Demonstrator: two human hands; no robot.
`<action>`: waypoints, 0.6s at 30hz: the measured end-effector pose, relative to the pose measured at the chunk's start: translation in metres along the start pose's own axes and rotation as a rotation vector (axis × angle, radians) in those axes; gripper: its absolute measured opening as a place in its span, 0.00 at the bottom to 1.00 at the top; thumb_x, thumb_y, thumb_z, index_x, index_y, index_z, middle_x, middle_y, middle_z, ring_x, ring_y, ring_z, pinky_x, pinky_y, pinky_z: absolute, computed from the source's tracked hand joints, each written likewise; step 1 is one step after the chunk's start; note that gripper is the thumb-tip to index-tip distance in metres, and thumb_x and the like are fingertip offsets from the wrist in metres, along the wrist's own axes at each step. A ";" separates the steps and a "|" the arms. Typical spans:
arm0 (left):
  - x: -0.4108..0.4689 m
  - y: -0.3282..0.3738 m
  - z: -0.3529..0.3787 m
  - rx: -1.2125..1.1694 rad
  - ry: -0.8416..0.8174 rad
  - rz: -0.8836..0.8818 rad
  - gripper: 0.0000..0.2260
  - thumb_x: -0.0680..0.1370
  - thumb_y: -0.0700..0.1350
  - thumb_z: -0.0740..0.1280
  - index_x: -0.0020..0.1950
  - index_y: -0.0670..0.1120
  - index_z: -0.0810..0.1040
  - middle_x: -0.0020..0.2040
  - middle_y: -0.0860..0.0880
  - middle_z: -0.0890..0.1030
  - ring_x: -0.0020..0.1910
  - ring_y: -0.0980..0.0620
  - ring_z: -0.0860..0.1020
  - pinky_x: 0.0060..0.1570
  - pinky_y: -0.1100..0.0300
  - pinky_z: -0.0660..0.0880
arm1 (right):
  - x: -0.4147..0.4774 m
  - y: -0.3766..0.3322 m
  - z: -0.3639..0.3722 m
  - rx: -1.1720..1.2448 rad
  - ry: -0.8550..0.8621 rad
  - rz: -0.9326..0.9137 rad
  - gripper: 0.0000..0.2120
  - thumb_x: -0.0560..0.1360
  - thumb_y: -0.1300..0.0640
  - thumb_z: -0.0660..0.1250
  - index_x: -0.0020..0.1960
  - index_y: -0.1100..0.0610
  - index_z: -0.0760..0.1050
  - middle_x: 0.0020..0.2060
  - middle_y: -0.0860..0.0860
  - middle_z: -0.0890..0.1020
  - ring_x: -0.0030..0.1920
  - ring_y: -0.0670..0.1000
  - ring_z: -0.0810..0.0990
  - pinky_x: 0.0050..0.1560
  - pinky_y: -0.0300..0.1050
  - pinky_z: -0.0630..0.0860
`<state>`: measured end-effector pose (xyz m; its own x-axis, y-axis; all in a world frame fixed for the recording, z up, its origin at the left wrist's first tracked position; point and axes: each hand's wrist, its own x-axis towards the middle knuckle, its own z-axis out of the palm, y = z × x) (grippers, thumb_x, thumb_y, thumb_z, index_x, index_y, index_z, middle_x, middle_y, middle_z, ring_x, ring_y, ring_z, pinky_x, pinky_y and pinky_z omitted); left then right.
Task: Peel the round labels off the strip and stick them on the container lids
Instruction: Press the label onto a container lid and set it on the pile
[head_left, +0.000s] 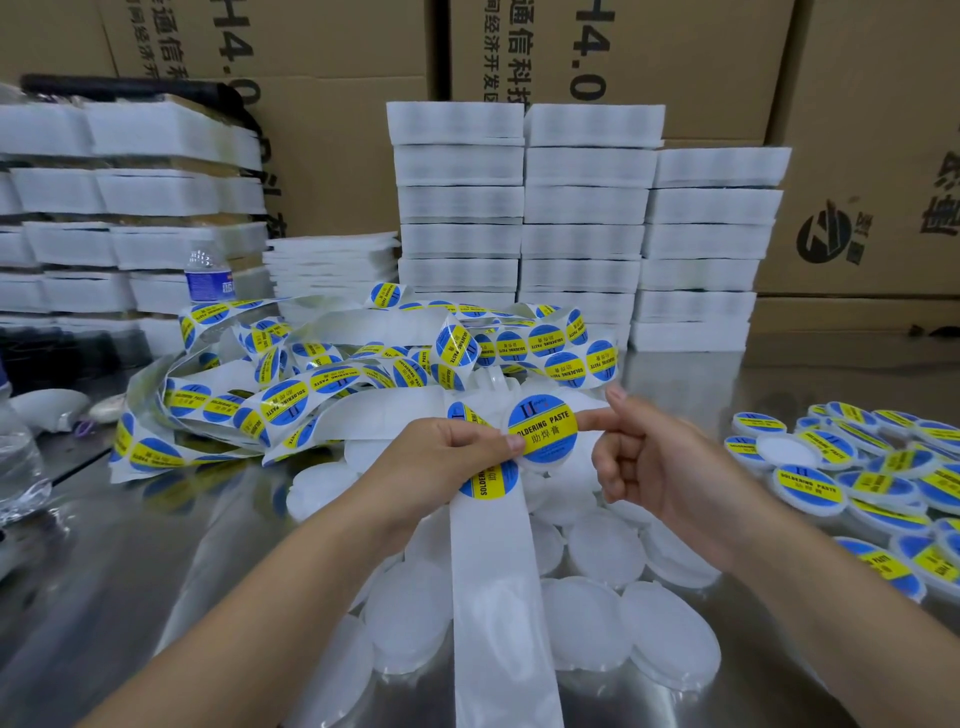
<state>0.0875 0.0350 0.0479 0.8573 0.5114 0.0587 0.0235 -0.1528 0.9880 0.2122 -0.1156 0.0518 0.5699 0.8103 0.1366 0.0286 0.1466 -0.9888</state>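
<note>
Left hand (457, 447) pinches the label strip (493, 545) and a white lid (543, 434) together so nothing slides, right hand (660, 467) has its forefinger pressed on the round label (543, 431), probably smoothing it, finished lids (852, 467) parked right.

A shiny metal table (130, 561) fills the view. Plain white round lids (587, 616) lie scattered across its near middle, some overlapping. At the right edge sits a heap of lids already bearing blue and yellow labels (810, 486) (the print reads "SOLDERING PASTE"). A tangled label strip (322, 384) sprawls across the centre and left. Behind it stand stacks of white foam trays (582, 234). Two clear water bottles, one at far left (15, 457) and one further back (208, 278), stand upright.
</note>
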 end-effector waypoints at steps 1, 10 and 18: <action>0.000 0.000 0.000 -0.001 -0.001 0.001 0.06 0.70 0.50 0.72 0.35 0.52 0.86 0.32 0.54 0.82 0.31 0.61 0.77 0.33 0.72 0.72 | 0.000 0.000 0.000 -0.005 0.000 0.000 0.19 0.58 0.37 0.67 0.35 0.52 0.84 0.24 0.52 0.74 0.24 0.48 0.70 0.27 0.38 0.71; 0.000 0.000 -0.001 -0.001 0.000 -0.003 0.06 0.71 0.50 0.72 0.35 0.52 0.86 0.32 0.55 0.82 0.30 0.62 0.77 0.31 0.73 0.70 | 0.001 0.002 -0.001 -0.016 0.007 0.004 0.23 0.56 0.36 0.68 0.38 0.54 0.83 0.24 0.53 0.74 0.24 0.48 0.70 0.29 0.40 0.71; -0.001 0.001 -0.002 -0.022 -0.012 -0.008 0.06 0.71 0.50 0.72 0.35 0.52 0.85 0.31 0.54 0.81 0.28 0.61 0.75 0.29 0.72 0.70 | 0.001 0.001 0.000 -0.024 0.023 0.007 0.25 0.57 0.36 0.67 0.42 0.55 0.82 0.24 0.53 0.74 0.24 0.48 0.70 0.32 0.43 0.70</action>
<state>0.0861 0.0357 0.0489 0.8630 0.5027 0.0496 0.0188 -0.1301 0.9913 0.2123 -0.1145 0.0505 0.5890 0.7978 0.1284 0.0436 0.1273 -0.9909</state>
